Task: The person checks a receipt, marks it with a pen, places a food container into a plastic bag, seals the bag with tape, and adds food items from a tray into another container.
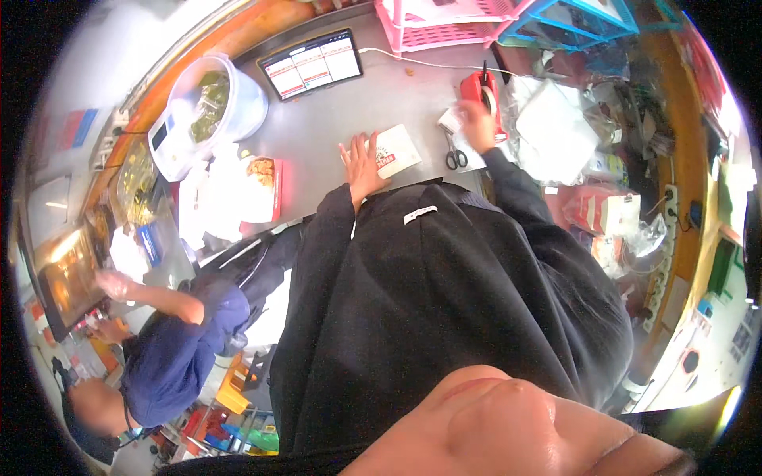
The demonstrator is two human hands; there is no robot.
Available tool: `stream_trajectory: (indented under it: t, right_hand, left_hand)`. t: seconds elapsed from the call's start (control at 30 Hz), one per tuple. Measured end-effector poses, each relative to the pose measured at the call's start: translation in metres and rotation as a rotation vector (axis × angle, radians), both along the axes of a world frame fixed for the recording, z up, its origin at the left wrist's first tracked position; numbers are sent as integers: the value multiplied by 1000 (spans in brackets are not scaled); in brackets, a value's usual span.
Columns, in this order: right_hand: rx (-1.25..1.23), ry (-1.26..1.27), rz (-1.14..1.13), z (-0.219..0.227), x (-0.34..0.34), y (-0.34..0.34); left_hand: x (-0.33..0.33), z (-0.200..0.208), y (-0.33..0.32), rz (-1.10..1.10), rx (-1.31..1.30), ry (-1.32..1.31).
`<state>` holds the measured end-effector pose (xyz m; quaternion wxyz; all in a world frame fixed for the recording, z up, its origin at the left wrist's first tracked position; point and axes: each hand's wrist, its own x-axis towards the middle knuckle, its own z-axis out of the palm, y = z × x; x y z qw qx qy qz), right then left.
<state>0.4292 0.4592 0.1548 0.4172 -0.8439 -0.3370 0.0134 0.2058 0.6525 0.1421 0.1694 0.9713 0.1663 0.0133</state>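
My left hand (363, 165) lies with its fingers spread on the left part of a flat white packet (403, 147) with dark and red print, on the grey metal table. At the right, my right hand (477, 127) is beside a red tape dispenser (471, 86) with a roll in it, covering part of its near side. Motion blurs its fingers, so I cannot make out whether they hold anything. Just left of and below that hand, scissors (456, 159) with black handles lie on the table, next to a small white paper.
A tablet (309, 65) stands at the back. To the left are a clear tub (246, 103) of greens and a red-edged food box (277, 192). Pink (444, 36) and blue baskets (567, 28) stand behind, plastic bags (556, 127) at right. A blue-shirted co-worker (178, 349) works at left.
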Motion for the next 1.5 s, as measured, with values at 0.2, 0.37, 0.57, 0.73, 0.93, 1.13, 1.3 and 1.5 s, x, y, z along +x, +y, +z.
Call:
stream_trajectory:
  t: [0.2, 0.37, 0.57, 0.73, 0.93, 1.13, 1.3, 1.5]
  right_hand:
    - [142, 1162, -333, -10, 63, -92]
    - [-105, 921, -374, 30, 39, -94]
    - [-202, 817, -462, -27, -6, -130]
    - [-910, 550, -47, -85, 20, -170]
    - [-22, 781, 128, 90, -64, 26]
    - [-329, 414, -88, 81, -48, 47]
    - [-373, 511, 16, 86, -33, 58]
    - [25, 1297, 270, 56, -7, 50]
  left_hand:
    - [14, -5, 2, -35, -46, 129]
    - [19, -8, 10, -8, -22, 209]
    - [23, -5, 8, 40, -133, 141]
    - [47, 6, 8, 50, -352, -43]
    - [67, 75, -19, 282, -105, -130]
    - [73, 102, -6, 371, -123, -255]
    - [55, 85, 26, 368, -1647, -320]
    - [47, 87, 16, 407, -2266, -301]
